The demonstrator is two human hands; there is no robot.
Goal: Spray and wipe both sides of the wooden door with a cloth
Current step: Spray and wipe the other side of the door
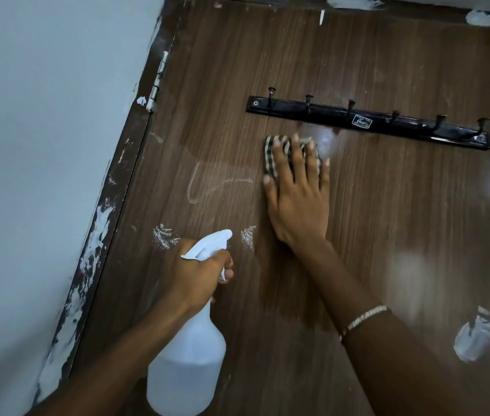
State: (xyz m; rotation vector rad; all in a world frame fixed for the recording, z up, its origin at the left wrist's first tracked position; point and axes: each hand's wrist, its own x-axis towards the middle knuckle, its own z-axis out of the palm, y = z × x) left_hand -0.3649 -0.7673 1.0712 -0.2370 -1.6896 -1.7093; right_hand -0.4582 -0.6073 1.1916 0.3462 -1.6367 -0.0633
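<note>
The brown wooden door (387,220) fills most of the head view, streaked with white paint marks and wet patches. My right hand (297,193) presses a checked cloth (270,159) flat against the door with straight fingers, just below the coat rack. My left hand (201,271) grips the neck of a white spray bottle (186,355), a finger on the trigger, nozzle pointing at the door near the lower middle. A bracelet sits on my right wrist.
A black hook rack (369,123) with several pegs is screwed across the door's upper part. A metal hinge (157,82) joins the door to the dark frame (108,223) at left. The pale wall (42,145) lies beyond the frame.
</note>
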